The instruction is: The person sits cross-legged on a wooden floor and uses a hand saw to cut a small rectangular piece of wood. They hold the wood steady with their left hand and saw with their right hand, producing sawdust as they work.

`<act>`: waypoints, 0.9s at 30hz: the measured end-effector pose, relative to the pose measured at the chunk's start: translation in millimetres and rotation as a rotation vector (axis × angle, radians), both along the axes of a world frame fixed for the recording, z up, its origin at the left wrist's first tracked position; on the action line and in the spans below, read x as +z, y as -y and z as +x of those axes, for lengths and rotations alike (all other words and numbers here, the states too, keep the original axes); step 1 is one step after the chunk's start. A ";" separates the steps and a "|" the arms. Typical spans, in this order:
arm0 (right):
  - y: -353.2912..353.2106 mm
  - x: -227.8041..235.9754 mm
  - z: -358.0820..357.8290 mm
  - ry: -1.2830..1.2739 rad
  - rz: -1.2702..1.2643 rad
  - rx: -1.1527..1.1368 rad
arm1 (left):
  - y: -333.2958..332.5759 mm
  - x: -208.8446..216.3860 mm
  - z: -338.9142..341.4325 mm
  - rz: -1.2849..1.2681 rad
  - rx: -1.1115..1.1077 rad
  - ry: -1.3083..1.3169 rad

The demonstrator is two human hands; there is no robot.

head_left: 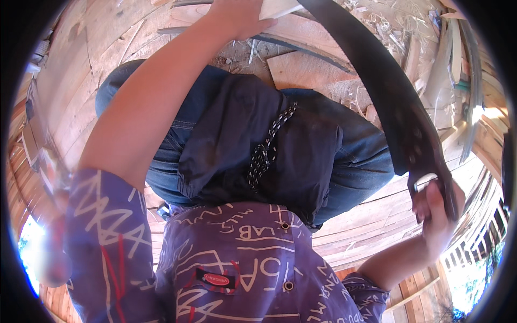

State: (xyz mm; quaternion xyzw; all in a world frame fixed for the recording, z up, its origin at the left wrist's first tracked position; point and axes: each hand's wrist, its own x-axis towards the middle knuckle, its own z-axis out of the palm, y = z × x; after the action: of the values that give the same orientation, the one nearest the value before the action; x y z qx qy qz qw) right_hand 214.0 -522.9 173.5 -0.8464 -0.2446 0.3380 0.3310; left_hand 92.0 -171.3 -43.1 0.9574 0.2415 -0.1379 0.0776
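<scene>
A long, black metal saw (383, 83) was gripped by the right hand (439, 212); for the left hand (237, 16), the grip could not be told.
</scene>
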 end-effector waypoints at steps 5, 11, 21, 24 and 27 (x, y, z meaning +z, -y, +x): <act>45.6 43.3 0.1 -0.060 0.142 0.117 | 1.1 7.2 4.0 -0.043 0.024 -0.064; -30.1 -18.8 -4.5 -0.062 0.000 -0.065 | 2.9 13.1 -2.6 -0.043 -0.001 0.005; -19.2 -3.5 3.8 0.015 0.004 -0.114 | -2.6 0.8 0.4 -0.060 0.009 0.037; 8.2 6.4 5.0 -0.001 0.067 0.025 | -4.6 -0.1 -3.9 -0.076 -0.009 0.055; 23.0 41.9 -5.3 -0.079 0.118 -0.132 | 0.9 1.7 0.9 -0.056 -0.007 0.050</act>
State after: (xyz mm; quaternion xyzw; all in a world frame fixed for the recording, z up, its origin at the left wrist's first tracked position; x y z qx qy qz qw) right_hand 208.8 -545.9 215.4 -0.8258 -0.1945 0.3334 0.4113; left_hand 92.9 -172.1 -41.4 0.9588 0.2324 -0.1207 0.1098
